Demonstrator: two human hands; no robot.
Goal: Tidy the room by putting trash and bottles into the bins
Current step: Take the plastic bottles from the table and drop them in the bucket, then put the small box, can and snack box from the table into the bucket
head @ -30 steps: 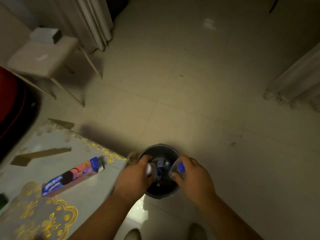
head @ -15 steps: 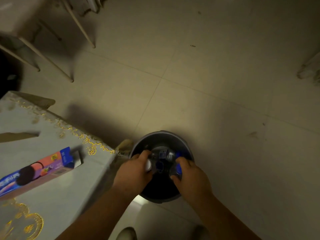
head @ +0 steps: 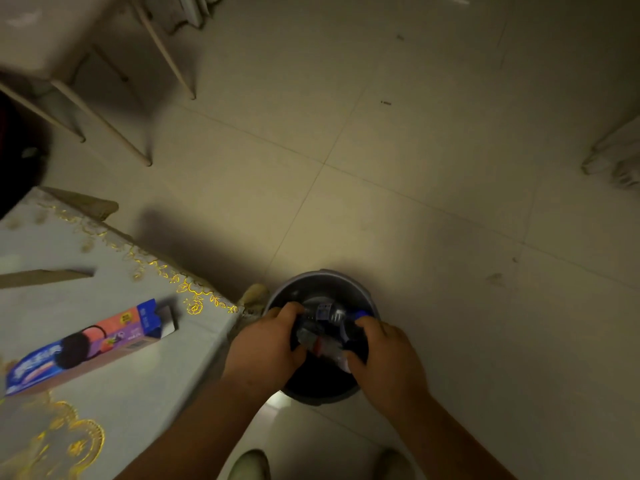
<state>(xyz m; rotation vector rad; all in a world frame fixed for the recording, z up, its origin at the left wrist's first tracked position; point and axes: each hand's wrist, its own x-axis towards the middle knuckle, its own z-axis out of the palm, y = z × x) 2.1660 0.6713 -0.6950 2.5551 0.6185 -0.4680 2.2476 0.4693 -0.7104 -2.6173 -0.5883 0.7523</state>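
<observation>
A round grey bin [head: 322,276] stands on the tiled floor beside the table corner. Both my hands are over its mouth. My left hand [head: 265,346] curls round a clear plastic bottle [head: 320,342] that lies tilted across the opening, its white cap pointing toward my right hand. My right hand [head: 386,356] grips a second clear bottle with a blue cap [head: 360,313], the cap showing just past my fingers. Another clear bottle [head: 325,311] lies deeper inside the bin. The bin's bottom is dark and mostly hidden by my hands.
At left a table with a pale gold-embroidered cloth [head: 114,403] carries a long blue and pink cookie box [head: 90,344]. A stool [head: 45,39] on thin legs stands at top left. Fabric hangs at the right edge [head: 616,157]. My shoes [head: 249,465] are below.
Both hands have sunk lower into the bin's mouth. The left bottle has tipped from upright to lying across the opening. The view has tilted down.
</observation>
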